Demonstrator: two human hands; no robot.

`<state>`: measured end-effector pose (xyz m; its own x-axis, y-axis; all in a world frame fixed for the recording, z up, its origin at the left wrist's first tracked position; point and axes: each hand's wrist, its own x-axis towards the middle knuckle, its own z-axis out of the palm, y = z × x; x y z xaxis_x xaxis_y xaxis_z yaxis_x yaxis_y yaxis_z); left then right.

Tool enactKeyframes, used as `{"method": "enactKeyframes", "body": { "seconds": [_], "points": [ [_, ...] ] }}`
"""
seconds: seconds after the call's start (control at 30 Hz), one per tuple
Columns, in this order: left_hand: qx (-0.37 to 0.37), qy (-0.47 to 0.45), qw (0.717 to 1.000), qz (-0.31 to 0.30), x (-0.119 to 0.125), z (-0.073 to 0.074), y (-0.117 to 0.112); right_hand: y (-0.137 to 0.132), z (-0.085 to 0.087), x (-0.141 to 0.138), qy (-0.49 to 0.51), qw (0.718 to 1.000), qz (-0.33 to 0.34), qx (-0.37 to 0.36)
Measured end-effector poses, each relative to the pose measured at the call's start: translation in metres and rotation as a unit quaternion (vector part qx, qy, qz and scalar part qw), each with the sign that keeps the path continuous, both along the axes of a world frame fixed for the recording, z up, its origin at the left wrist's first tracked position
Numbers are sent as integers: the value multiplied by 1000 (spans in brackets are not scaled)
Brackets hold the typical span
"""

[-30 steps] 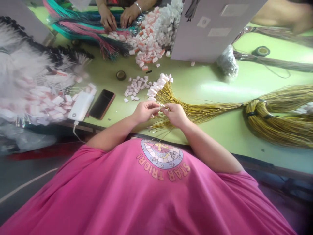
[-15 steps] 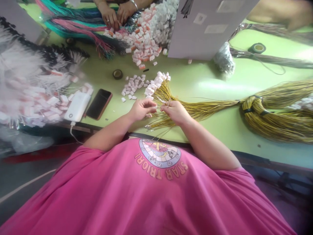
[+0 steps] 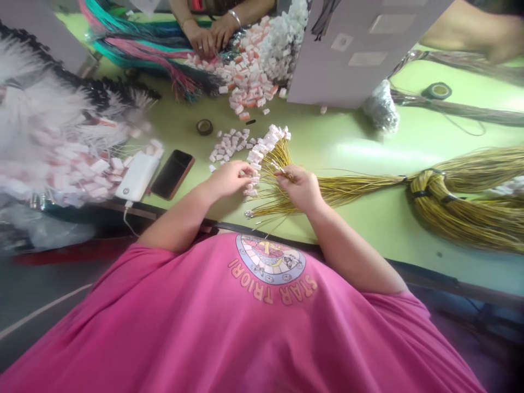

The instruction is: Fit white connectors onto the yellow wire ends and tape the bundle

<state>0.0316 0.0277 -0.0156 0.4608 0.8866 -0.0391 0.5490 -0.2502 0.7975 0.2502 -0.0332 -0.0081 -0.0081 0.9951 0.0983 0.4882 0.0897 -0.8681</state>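
Note:
A long bundle of yellow wires (image 3: pixel 360 183) lies across the green table (image 3: pixel 352 144), its near ends fanned out and several tipped with small white connectors (image 3: pixel 268 143). My right hand (image 3: pixel 301 186) pinches a few yellow wire ends near the fan. My left hand (image 3: pixel 229 179) is closed with its fingertips on a small white connector by the wire ends. Loose white and pink connectors (image 3: pixel 229 146) lie just beyond my left hand.
A phone (image 3: pixel 172 174) and a white power bank (image 3: pixel 137 176) lie at the left. A tape roll (image 3: pixel 204 126) sits beyond them. Another person's hands (image 3: pixel 210 38) work at a connector heap (image 3: pixel 256 71) and coloured wires (image 3: pixel 139 46). A grey board (image 3: pixel 360 49) stands behind.
My hands have drawn slightly apart. The left hand has shifted left toward the connectors at the wire ends; the right hand keeps its pinch on the yellow wires.

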Motion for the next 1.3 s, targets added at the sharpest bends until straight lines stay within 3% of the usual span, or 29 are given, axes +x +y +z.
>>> {"method": "enactKeyframes", "body": {
  "seconds": [0.1, 0.23, 0.37, 0.43, 0.53, 0.63, 0.73, 0.87, 1.13, 1.3],
  "points": [
    [107, 70, 991, 46, -23, -3, 24, -1, 1, 1, 74, 996, -17, -43],
    [114, 102, 988, 36, -33, -10, 38, -5, 1, -3, 72, 996, 9, -54],
    [96, 140, 984, 51, -24, 2, 29, -9, 7, -5, 30, 999, 4, -11],
    [37, 92, 993, 57, -18, 13, 17, -10, 10, -6, 22, 1000, -3, -12],
    [-77, -63, 995, 12, -6, 25, -3, -11, 12, -6, 17, 1000, -2, -26],
    [-211, -189, 959, -19, 9, 26, -19, -12, 13, -6, 9, 1000, 8, -28],
    [-317, -259, 912, 6, 22, 20, -27, -12, 11, -5, -1, 999, 14, -30],
    [-337, -308, 889, 38, 28, 15, -27, -10, 8, -4, -19, 999, 26, -23],
    [-344, -386, 855, 33, 29, 11, -30, -9, 3, -7, -69, 997, 43, 11],
    [-352, -408, 840, 63, 32, 5, -29, -9, 2, -6, -35, 996, 79, -2]
  ]
}}
